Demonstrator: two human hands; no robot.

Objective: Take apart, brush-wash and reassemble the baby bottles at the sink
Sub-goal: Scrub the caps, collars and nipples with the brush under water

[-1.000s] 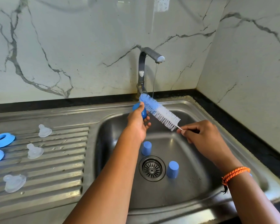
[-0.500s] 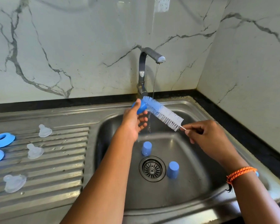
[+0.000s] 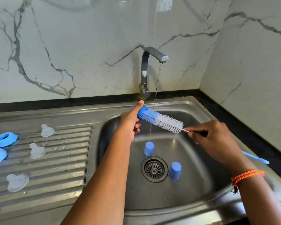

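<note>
Head view shows my left hand (image 3: pixel 130 125) pinching a blue cap (image 3: pixel 142 111) under the tap's (image 3: pixel 152 57) stream while my right hand (image 3: pixel 212 140) pinches the brush (image 3: pixel 161 120) by its wire stem, bristles in the cap. I judge washing midway: 3 teats (image 3: pixel 47 130) and 2 rings (image 3: pixel 6 138) lie on the drainboard (image 3: pixel 63 168), 2 caps (image 3: pixel 148 148) wait in the basin, and reassembly remains.

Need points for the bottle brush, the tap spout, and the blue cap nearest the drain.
bottle brush (image 3: pixel 162 121), head view, middle of the white bristles.
tap spout (image 3: pixel 163 59), head view, outlet end where water leaves.
blue cap (image 3: pixel 174 170), head view, side wall of the cap right of the drain.
</note>
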